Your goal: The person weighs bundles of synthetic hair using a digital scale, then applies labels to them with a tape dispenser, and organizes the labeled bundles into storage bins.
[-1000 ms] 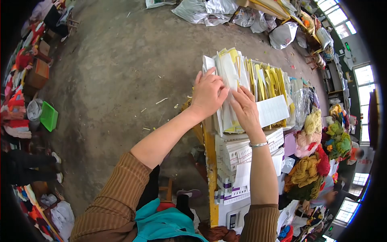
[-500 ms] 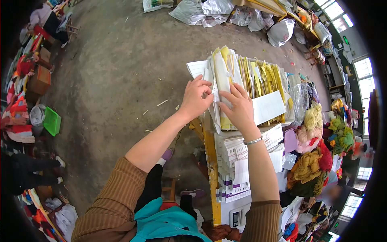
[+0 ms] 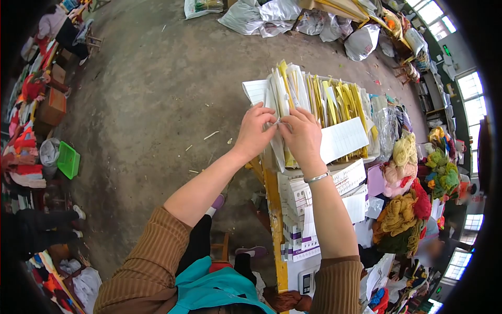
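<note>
My left hand (image 3: pixel 255 131) is at the left edge of a row of upright papers, its thumb and fingers pinched together. Touching or nearly touching it, my right hand (image 3: pixel 302 137) is also closed, its fingertips at the white folded papers (image 3: pixel 282 94). What lies between the fingertips is too small to make out. Yellow and white sheets (image 3: pixel 342 99) stand packed in a tray to the right. A white sheet (image 3: pixel 344 140) leans across their front. Printed cards (image 3: pixel 348 178) lie below the tray, near my right wrist.
Coloured yarn bundles (image 3: pixel 400 215) lie right of the cards. A small device (image 3: pixel 306 282) sits near the table's yellow edge (image 3: pixel 275 225). Across the floor are a green basket (image 3: pixel 68 159) and silver sacks (image 3: pixel 362 42). People are at the far left.
My right hand has shifted slightly left, and its spread fingers have drawn together beside my left hand. The white folded papers have parted a little. My left hand has barely moved.
</note>
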A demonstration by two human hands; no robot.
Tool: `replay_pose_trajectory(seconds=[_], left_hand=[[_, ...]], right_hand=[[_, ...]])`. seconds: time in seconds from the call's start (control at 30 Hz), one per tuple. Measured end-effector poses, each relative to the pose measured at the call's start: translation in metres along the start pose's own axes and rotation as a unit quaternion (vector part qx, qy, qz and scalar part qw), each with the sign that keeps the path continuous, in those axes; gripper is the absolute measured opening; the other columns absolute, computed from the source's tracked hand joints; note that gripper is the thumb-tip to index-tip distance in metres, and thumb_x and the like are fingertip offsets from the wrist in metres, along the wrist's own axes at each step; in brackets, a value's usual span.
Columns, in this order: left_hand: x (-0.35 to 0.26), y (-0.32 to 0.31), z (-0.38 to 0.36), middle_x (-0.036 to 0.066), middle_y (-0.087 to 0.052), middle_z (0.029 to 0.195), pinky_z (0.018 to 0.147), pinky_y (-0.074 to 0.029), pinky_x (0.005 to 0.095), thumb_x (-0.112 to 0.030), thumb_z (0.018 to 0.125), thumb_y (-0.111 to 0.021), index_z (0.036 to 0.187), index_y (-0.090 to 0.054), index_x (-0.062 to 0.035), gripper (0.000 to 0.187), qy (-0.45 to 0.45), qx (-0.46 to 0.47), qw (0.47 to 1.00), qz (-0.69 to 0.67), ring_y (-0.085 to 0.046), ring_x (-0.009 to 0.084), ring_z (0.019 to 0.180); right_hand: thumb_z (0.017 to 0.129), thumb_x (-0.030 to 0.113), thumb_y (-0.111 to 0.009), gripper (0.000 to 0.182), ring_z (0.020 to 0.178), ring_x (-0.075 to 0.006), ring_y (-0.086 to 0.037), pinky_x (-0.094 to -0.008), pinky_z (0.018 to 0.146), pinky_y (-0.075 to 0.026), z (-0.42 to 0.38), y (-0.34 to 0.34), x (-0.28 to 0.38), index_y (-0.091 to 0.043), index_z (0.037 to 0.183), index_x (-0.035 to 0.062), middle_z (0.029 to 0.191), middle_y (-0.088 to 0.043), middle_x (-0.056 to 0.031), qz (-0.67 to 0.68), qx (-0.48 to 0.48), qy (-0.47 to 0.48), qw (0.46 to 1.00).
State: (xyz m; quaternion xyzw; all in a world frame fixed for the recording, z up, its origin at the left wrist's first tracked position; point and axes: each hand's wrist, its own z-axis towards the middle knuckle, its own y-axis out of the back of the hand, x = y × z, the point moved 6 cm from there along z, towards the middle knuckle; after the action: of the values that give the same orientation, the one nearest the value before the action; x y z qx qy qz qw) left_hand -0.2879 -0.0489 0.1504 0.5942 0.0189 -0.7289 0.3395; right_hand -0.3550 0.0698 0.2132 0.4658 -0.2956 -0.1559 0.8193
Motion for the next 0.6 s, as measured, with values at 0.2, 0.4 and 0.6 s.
replay_pose_trajectory(seconds=[0.2,0.4,0.6], left_hand=[[0.0,-0.001,0.001,0.009,-0.063,0.113,0.104,-0.04,0.045,-0.01,0.082,-0.066,0.092,-0.065,-0.0044,0.011,-0.015,-0.019,1.0,0.018,-0.047,0.0369,0.127],[-0.001,0.001,0.001,0.007,-0.064,0.108,0.102,-0.038,0.0458,-0.013,0.079,-0.068,0.089,-0.067,-0.0079,0.011,-0.016,-0.032,0.999,0.018,-0.05,0.0343,0.123],[-0.002,0.002,0.001,0.015,-0.064,0.103,0.092,-0.047,0.0418,-0.009,0.075,-0.066,0.083,-0.062,-0.0002,0.013,-0.066,-0.053,0.996,0.038,-0.058,0.0345,0.108]], right_hand=[[0.076,0.018,-0.068,0.008,0.107,-0.0247,-0.06,-0.0429,0.092,-0.042,0.005,-0.001,0.013,-0.069,0.079,0.0111,0.096,-0.069,-0.0015,-0.065,0.003,0.063,0.996],[0.076,0.017,-0.067,0.006,0.102,-0.0252,-0.061,-0.0425,0.091,-0.042,0.005,-0.006,0.006,-0.069,0.075,0.0104,0.089,-0.068,-0.0023,-0.027,-0.009,0.031,0.999],[0.074,0.014,-0.063,0.009,0.086,-0.031,-0.062,-0.0438,0.08,-0.046,0.009,-0.005,-0.004,-0.063,0.07,0.0063,0.079,-0.065,-0.0106,0.026,0.004,-0.061,0.998]])
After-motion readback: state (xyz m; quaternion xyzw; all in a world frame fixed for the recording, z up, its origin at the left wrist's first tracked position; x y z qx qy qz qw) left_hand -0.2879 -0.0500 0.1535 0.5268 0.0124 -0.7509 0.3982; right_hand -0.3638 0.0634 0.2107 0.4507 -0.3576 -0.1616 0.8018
